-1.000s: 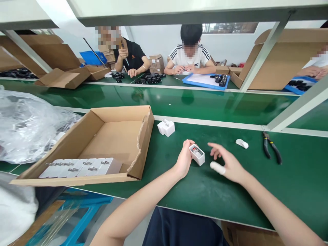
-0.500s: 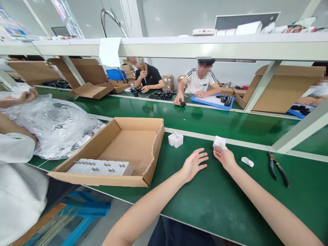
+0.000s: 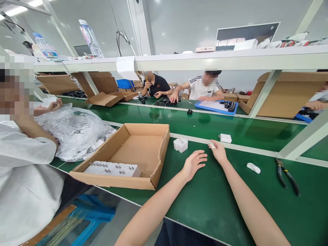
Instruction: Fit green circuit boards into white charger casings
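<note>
My left hand [image 3: 194,165] is held over the green table with its fingers apart and nothing in it. Just right of it, my right hand [image 3: 218,152] has its fingers loosely extended; a small white patch shows at a fingertip, perhaps a finger cover. Beyond that hand, a white plug charger [image 3: 226,138] lies on its side by the white divider strip, prongs to the left, apart from the fingers. Two white chargers [image 3: 180,145] stand together, prongs up, between my left hand and an open cardboard box [image 3: 112,181]. Inside the box, rows of white chargers [image 3: 112,169] line the near side.
A curved white piece [image 3: 253,167] and black-handled pliers [image 3: 287,176] lie to the right. Clear plastic bags [image 3: 79,133] and a seated co-worker [image 3: 25,171] are at left. A black plug [image 3: 189,111] sits on the green strip; co-workers sit across, below a shelf [image 3: 179,63].
My right hand has let go of the charger, which now lies beyond it. My left hand stays spread. The view has shifted left and up. A co-worker opposite has left a black plug and reached toward a pile.
</note>
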{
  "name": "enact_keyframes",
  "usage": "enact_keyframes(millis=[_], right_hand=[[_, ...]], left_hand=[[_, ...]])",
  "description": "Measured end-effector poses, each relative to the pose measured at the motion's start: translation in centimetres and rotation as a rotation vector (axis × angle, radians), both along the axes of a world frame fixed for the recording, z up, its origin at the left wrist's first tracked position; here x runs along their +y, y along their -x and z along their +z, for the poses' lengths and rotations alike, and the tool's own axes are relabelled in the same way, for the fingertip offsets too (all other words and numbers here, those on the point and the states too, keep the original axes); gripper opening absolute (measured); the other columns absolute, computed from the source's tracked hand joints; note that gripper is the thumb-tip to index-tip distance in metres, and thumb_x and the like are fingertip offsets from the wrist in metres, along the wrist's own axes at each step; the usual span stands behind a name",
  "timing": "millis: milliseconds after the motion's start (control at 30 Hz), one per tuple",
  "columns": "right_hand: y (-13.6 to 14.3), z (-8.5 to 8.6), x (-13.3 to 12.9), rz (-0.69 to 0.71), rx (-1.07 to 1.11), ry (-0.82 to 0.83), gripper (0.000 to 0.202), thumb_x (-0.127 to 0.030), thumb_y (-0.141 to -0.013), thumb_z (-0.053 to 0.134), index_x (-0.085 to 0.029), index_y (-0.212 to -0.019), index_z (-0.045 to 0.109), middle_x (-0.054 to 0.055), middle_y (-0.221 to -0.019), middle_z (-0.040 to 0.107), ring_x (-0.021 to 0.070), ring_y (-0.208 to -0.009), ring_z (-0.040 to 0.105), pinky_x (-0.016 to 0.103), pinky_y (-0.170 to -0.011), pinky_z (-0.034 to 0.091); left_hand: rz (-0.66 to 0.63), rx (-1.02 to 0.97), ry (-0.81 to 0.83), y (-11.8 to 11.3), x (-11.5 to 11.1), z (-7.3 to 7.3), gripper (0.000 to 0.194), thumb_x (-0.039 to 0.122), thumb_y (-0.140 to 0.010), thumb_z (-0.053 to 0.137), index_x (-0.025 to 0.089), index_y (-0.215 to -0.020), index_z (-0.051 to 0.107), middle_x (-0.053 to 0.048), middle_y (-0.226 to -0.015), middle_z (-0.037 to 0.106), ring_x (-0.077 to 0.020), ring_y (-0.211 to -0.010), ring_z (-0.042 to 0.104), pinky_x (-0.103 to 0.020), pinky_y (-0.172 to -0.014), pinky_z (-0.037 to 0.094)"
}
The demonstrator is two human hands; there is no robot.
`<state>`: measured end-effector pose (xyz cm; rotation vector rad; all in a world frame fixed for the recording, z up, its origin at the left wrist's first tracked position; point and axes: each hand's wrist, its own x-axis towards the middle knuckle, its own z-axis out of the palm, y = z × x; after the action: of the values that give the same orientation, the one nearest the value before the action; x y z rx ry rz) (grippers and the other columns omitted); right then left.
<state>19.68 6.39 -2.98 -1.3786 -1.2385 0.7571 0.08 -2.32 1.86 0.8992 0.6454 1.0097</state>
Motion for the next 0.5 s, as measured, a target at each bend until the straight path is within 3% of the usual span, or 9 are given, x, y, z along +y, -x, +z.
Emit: enact_keyframes(millis=[100, 200, 367, 500], right_hand=[[1.0, 0.2, -0.6, 0.090, -0.258, -0.057, 0.017, -0.029, -0.075, 0.061, -0.021, -0.087, 0.071, 0.008, -0.096, 0.070, 0.0274, -0.099, 0.064, 0.046, -0.101, 0.046], [1.3, 0.7, -1.6, 0.150, -0.445, -0.105, 0.017, -0.029, -0.078, 0.056, -0.022, -0.081, 0.071, 0.008, -0.097, 0.069, 0.0285, -0.104, 0.061, 0.045, -0.100, 0.045], [1.0, 1.0, -2.4, 0.137, -0.598, -0.168, 0.029, -0.035, -0.084, 0.045, -0.020, -0.090, 0.069, 0.011, -0.102, 0.069, 0.0329, -0.103, 0.060, 0.050, -0.094, 0.046], [3.0, -0.1, -2.4, 0.078, -0.578, -0.136, 0.042, -0.040, -0.089, 0.040, -0.020, -0.120, 0.060, 0.010, -0.114, 0.068, 0.0292, -0.101, 0.064, 0.045, -0.086, 0.052]], left_hand=[[0.139, 0.143, -0.142, 0.1, 0.1, -0.2, 0.029, 0.042, -0.081, 0.060, 0.018, -0.097, 0.065, -0.010, -0.102, 0.067, -0.0237, -0.094, 0.063, -0.039, -0.088, 0.050], [0.420, 0.306, -0.316, 0.8, 0.7, -0.4, 0.014, 0.026, -0.073, 0.067, 0.020, -0.085, 0.063, -0.006, -0.102, 0.062, -0.0252, -0.108, 0.057, -0.043, -0.104, 0.041], [0.835, 0.522, -0.420, 2.8, 2.6, -1.3, 0.055, 0.010, -0.067, 0.064, 0.023, -0.119, 0.053, -0.011, -0.135, 0.047, -0.0288, -0.136, 0.037, -0.046, -0.119, 0.024], [0.885, 0.650, -0.330, 3.8, 4.3, -2.8, 0.072, 0.009, -0.067, 0.061, 0.017, -0.136, 0.039, -0.019, -0.143, 0.041, -0.0332, -0.140, 0.033, -0.049, -0.119, 0.021]])
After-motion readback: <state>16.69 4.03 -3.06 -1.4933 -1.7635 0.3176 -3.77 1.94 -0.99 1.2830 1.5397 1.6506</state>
